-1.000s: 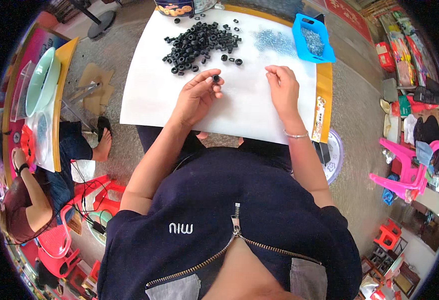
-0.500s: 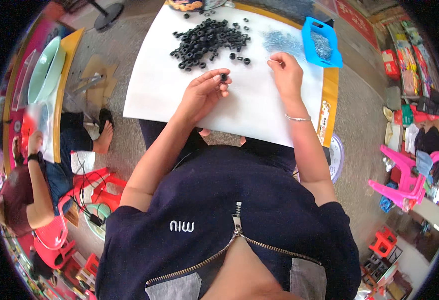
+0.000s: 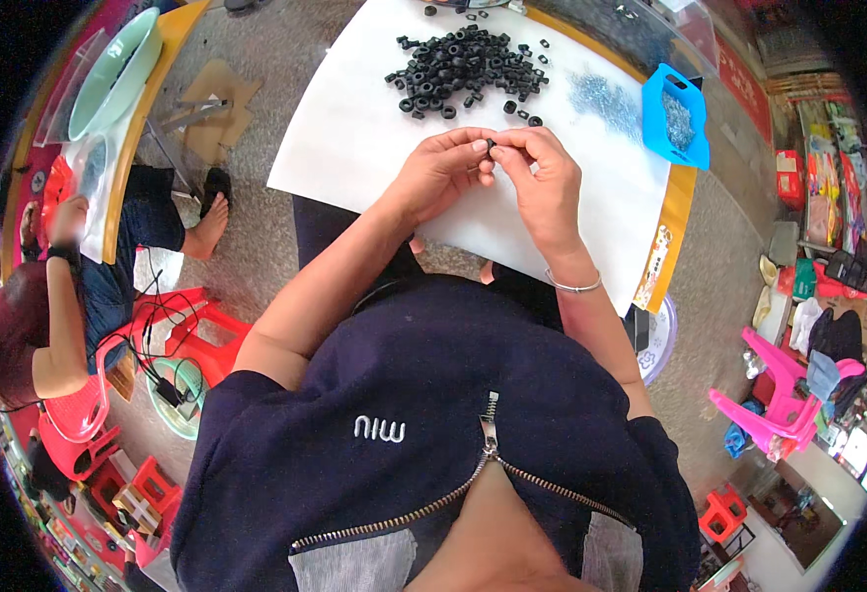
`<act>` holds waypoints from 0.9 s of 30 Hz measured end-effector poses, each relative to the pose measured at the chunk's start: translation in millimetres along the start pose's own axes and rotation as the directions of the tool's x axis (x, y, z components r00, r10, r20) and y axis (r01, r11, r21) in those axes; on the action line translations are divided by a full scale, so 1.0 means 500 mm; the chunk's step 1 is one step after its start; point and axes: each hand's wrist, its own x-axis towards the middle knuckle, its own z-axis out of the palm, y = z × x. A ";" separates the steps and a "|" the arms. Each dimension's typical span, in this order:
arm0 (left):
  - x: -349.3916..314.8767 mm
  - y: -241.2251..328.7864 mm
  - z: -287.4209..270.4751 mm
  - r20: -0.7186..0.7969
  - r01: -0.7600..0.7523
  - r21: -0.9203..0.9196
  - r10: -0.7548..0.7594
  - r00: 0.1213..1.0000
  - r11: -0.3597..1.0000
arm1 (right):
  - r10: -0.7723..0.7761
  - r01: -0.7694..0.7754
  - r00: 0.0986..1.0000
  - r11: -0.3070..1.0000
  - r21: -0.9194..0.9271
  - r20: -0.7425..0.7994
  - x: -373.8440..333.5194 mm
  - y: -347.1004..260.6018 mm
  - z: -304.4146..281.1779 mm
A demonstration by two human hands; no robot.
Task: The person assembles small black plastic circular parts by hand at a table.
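Observation:
Between the fingertips of my left hand (image 3: 445, 170) is a small round black part (image 3: 490, 145), which looks like those in the heap. My right hand (image 3: 544, 178) meets it there, thumb and forefinger pinched at the same part. Whether those right fingertips also hold some tiny piece is hidden. Beyond my hands, a heap of small black parts (image 3: 463, 67) lies on the white tabletop (image 3: 354, 138). To its right are scattered tiny clear-blue pieces (image 3: 603, 99). More such pieces fill a blue plastic basket (image 3: 695, 156) at the right edge.
At the left, another person's arm (image 3: 66, 316) works at a second table holding a pale green basin (image 3: 106, 74). Red stools (image 3: 206, 335) and black cables stand on that side. A pink chair (image 3: 774, 395) lies to the right, with packed shelves (image 3: 823, 168) behind it.
My right hand has moved left from beside the clear-blue pieces to the black part in my left hand. The fingertips of both hands now meet. The whole view has shifted somewhat.

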 end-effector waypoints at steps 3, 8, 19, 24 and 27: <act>0.000 -0.001 0.001 0.012 -0.015 0.020 0.015 1.000 1.000 | -0.033 0.034 0.999 0.999 -0.028 0.013 -0.010 -0.001 -0.004; -0.001 0.005 0.015 -0.038 -0.004 0.026 0.005 0.999 1.000 | -0.083 0.085 0.991 0.996 0.013 -0.106 -0.019 0.030 -0.016; 0.002 0.004 0.009 -0.017 -0.011 -0.026 0.010 1.000 1.000 | -0.025 -0.034 0.979 0.958 -0.284 -0.203 0.046 0.146 -0.077; 0.001 0.005 0.008 -0.023 -0.014 -0.016 0.014 1.000 1.000 | -0.069 0.004 0.987 0.916 -0.400 -0.148 0.073 0.142 -0.049; 0.002 0.005 0.007 -0.011 -0.014 -0.038 0.013 1.000 0.999 | -0.273 0.192 0.960 0.789 -0.584 -0.053 0.089 0.142 -0.035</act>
